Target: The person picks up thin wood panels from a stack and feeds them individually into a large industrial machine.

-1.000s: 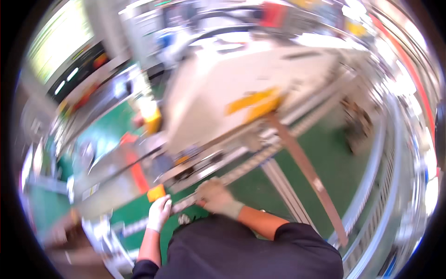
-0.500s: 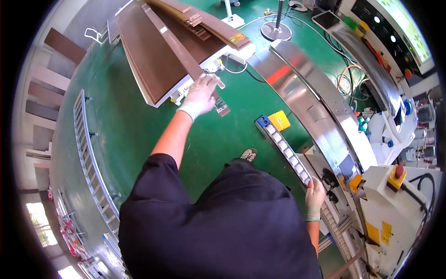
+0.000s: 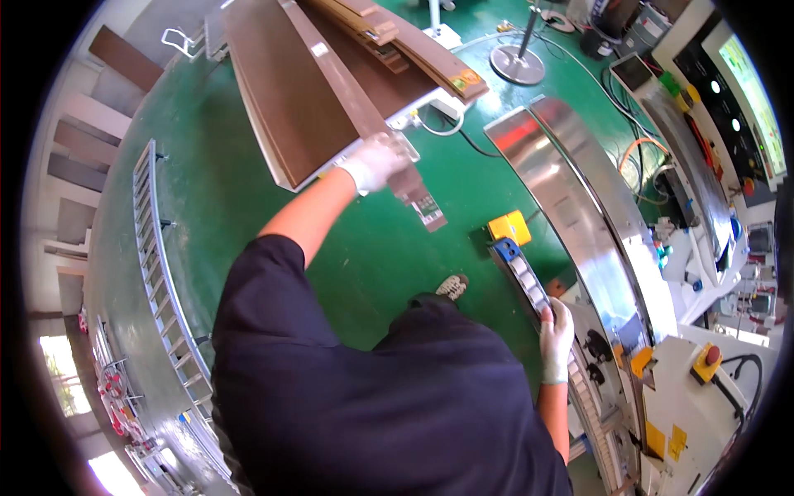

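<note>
My left hand (image 3: 379, 161), in a pale glove, is closed on a long narrow brown plank (image 3: 346, 93) near its close end. A printed label strip marks that end, which sticks out past my fingers over the green floor. The far part of the plank lies along a stack of wide brown boards (image 3: 285, 103). Low on the right, my gloved right hand (image 3: 557, 335) grips a narrow roller rail (image 3: 524, 278) with white rollers and a blue end cap. The thumb lies over the rail; the other fingers are partly hidden.
A curved steel machine cover (image 3: 571, 190) runs along the right, with a yellow foot pedal box (image 3: 509, 227) on the floor beside it. An emergency stop button (image 3: 711, 355) tops the machine housing. Left stands a long roller conveyor (image 3: 157, 256). Hoses and a stand base (image 3: 518, 64) lie ahead.
The plank in my left hand has come nearer to me and to the right, sliding off the boards. My right hand is now closer to the rail's blue end. The whole view has shifted.
</note>
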Tool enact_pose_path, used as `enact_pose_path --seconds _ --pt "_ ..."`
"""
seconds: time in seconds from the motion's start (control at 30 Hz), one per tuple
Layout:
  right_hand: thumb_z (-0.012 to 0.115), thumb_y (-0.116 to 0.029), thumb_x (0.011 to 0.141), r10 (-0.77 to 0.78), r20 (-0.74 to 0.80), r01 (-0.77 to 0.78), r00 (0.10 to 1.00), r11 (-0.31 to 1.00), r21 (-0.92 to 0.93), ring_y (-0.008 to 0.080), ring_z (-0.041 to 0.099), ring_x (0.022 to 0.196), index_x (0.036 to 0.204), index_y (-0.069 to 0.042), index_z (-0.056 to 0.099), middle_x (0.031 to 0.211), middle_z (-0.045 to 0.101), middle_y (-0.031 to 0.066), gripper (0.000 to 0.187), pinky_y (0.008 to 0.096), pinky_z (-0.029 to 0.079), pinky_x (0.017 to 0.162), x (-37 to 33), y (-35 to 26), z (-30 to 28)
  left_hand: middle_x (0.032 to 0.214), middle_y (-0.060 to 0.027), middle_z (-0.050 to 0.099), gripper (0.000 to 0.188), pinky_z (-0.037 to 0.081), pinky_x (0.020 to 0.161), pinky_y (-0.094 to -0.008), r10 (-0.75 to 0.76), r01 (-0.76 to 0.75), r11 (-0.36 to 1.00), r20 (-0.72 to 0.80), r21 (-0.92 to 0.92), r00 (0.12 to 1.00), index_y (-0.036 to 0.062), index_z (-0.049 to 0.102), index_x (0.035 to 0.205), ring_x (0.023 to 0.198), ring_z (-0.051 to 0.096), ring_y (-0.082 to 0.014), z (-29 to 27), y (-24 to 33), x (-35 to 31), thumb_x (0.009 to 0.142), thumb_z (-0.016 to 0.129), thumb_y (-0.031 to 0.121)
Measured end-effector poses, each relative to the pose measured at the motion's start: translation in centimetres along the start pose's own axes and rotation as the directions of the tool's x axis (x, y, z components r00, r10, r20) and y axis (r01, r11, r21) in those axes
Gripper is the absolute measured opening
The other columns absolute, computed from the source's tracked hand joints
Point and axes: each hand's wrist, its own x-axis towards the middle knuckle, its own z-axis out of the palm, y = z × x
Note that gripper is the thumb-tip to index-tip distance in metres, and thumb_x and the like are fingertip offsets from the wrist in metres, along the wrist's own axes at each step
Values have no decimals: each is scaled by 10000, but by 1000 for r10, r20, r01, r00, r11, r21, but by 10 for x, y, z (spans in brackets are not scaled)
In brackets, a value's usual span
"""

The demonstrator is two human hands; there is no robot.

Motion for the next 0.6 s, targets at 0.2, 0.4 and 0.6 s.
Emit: enact_pose_path --seconds 0.2,0.4,0.6 --pt "670 -197 1019 -94 31 84 995 969 231 290 686 1100 1244 7 672 1152 726 144 304 375 504 1021 15 -61 15 1216 -81 689 523 456 1116 -457 237 -237 941 -31 -240 971 122 701 1238 1240 613 -306 -52 89 5 731 804 198" --pt "737 -287 987 -18 254 -182 967 647 740 208 622 1208 1444 15 563 1349 647 129 575 339 493 1037 28 -95 36 1196 -93 682 552 474 1061 -453 383 -417 834 -166 -362 909 139 682 1249 1191 625 -315 -76 196 39 747 832 313" --pt "660 -224 1022 241 198 -307 950 601 738 170 606 1159 1380 -15 626 1307 641 90 416 292 477 999 -16 -72 15 1247 -121 658 680 456 1082 -448 478 -522 745 -213 -415 852 94 588 1325 1257 601 -292 -58 242 53 768 844 387"
